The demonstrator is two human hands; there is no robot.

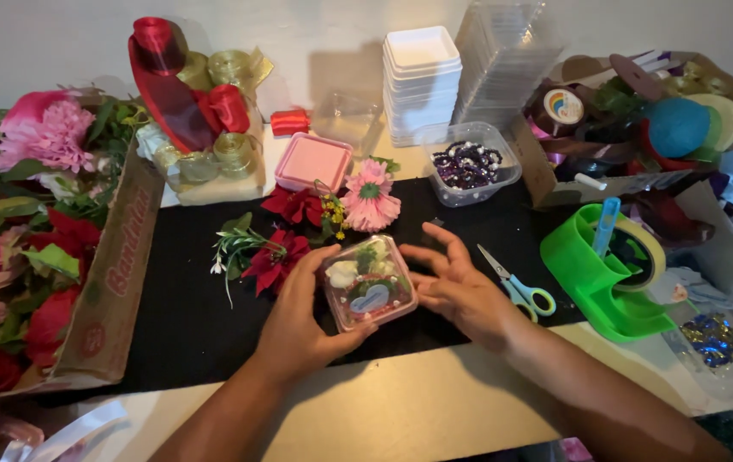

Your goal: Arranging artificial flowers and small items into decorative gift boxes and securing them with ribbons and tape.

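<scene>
Your left hand gripped the lidded flower box, already filled, while your right hand hovered open beside it, with scissors and tape untouched.

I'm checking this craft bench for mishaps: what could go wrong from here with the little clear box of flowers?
1. The left hand grips the clear box by one side only, while the right hand is open beside it; it could tip or slip.
2. The scissors lie right by the right hand; a sideways sweep might catch the blades.
3. Loose red flowers lie just behind the box and could be crushed or pushed away.
</scene>
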